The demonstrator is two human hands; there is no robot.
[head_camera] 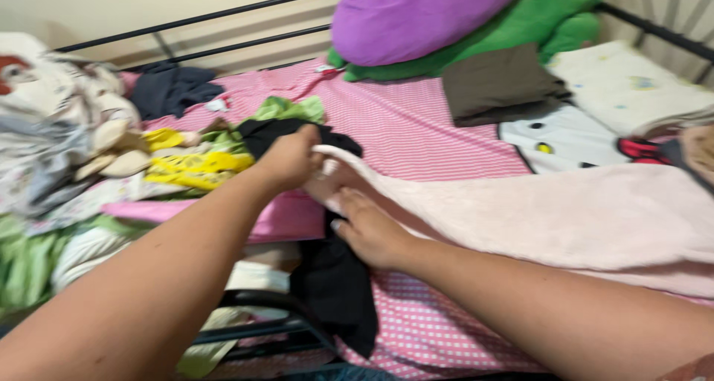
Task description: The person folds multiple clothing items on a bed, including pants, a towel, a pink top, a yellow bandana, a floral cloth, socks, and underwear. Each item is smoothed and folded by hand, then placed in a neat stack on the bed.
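Pinching pale pink cloth (535, 217) corner in our left grip (288, 158) | right grip (370, 232) flat, open, pressing cloth just below | pink bed (416, 128)

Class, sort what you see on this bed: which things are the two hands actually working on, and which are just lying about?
In hand:
- pale pink cloth, its corner pinched by the left hand
- right hand, pressing that cloth
- black garment, under both hands

Lying about:
- purple cushion
- green plush
- folded brown cloth
- yellow garment
- clothes heap
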